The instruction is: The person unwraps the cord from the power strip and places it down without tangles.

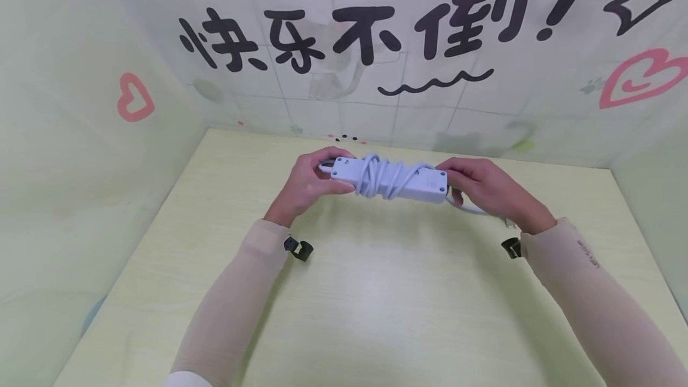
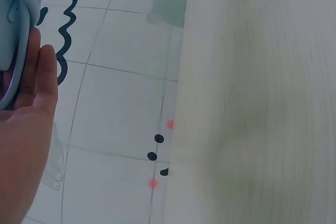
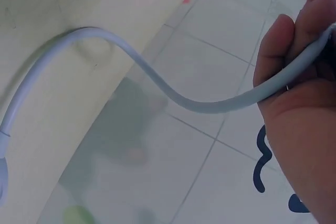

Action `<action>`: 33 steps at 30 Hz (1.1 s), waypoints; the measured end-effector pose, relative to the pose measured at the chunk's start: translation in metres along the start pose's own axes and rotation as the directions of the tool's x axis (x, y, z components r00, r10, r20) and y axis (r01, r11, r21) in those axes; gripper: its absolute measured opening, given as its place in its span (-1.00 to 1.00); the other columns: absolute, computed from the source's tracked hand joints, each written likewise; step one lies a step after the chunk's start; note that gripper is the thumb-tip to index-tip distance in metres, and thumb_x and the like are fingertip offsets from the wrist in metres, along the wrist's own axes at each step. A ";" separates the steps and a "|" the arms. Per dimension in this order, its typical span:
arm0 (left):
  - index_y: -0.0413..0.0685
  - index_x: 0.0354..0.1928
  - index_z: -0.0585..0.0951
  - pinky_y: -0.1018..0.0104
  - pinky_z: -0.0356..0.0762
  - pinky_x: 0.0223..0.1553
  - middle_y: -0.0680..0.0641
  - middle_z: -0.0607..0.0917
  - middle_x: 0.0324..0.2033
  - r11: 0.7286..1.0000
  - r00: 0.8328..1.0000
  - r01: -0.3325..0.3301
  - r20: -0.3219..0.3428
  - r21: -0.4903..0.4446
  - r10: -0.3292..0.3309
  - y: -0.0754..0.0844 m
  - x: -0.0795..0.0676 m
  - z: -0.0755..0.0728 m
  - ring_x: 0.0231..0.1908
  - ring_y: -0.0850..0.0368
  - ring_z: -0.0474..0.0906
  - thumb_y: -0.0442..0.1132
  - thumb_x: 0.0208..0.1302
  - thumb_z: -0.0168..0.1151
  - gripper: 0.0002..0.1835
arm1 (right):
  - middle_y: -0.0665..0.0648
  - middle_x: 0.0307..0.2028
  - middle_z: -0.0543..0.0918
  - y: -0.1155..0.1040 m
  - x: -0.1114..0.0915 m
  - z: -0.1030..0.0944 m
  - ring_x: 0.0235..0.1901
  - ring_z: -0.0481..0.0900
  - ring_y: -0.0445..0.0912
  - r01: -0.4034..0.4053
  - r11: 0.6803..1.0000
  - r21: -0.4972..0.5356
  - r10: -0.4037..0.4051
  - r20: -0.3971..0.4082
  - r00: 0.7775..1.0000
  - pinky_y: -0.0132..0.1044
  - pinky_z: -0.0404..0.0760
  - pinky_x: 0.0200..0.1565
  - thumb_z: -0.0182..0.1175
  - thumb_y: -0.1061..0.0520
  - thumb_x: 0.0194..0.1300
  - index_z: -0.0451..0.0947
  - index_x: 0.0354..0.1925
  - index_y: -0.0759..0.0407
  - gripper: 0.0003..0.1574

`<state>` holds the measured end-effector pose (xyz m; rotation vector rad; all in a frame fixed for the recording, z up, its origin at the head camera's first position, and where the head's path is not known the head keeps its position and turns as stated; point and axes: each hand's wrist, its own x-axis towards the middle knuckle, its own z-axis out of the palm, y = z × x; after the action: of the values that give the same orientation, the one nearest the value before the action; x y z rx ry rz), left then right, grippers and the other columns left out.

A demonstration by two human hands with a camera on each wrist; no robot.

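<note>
Sleeve (image 1: pixel 226 309) at 7 o'clock, my left grip (image 1: pixel 309 184) pinches the power strip (image 1: pixel 426 187), right grip (image 1: pixel 484 185) curls round its cord (image 3: pixel 210 107), so prob wrapping, rest needs winding next.

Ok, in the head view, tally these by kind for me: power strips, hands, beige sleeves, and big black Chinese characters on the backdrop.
Power strip: 1
Hands: 2 (left hand, right hand)
Beige sleeves: 2 (left sleeve, right sleeve)
Chinese characters: 4
Total: 9
</note>
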<state>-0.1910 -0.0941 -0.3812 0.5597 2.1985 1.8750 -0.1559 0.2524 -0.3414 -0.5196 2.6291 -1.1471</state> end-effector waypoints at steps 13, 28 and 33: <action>-0.06 0.11 0.63 0.32 0.70 -0.19 -0.17 0.68 0.01 0.997 0.999 0.039 0.018 0.061 -0.040 -0.008 0.002 0.004 -0.14 -0.02 0.63 -0.34 0.07 0.56 -0.48 | -0.03 -0.54 0.53 -0.016 -0.017 -0.002 -0.62 0.33 -0.22 0.152 0.971 -0.182 -0.196 -0.255 0.947 -0.42 0.33 -0.55 0.21 0.11 0.48 0.73 -0.17 0.06 -0.84; -0.12 0.19 0.58 0.33 0.74 -0.04 -0.17 0.60 0.13 0.997 0.985 0.011 -0.172 -0.075 -0.024 -0.009 0.005 0.007 -0.01 0.00 0.61 -0.43 0.10 0.50 -0.43 | -0.15 -0.56 0.52 -0.005 -0.024 0.020 -0.59 0.36 -0.33 0.180 0.969 -0.171 -0.178 0.024 0.984 -0.43 0.42 -0.51 0.27 0.15 0.41 0.68 -0.26 -0.01 -0.92; -0.15 0.21 0.56 0.32 0.74 -0.04 -0.17 0.61 0.08 0.992 0.992 0.038 -0.111 -0.120 -0.052 -0.004 0.001 0.009 -0.06 0.02 0.62 -0.44 0.13 0.44 -0.45 | -0.11 -0.57 0.50 0.002 -0.019 0.023 -0.59 0.36 -0.28 0.118 0.970 -0.213 -0.113 0.037 0.993 -0.42 0.40 -0.51 0.23 0.14 0.44 0.67 -0.23 0.05 -0.91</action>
<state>-0.1890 -0.0866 -0.3867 0.3877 2.1307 2.0441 -0.1315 0.2456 -0.3571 -0.7315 2.7494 -0.8836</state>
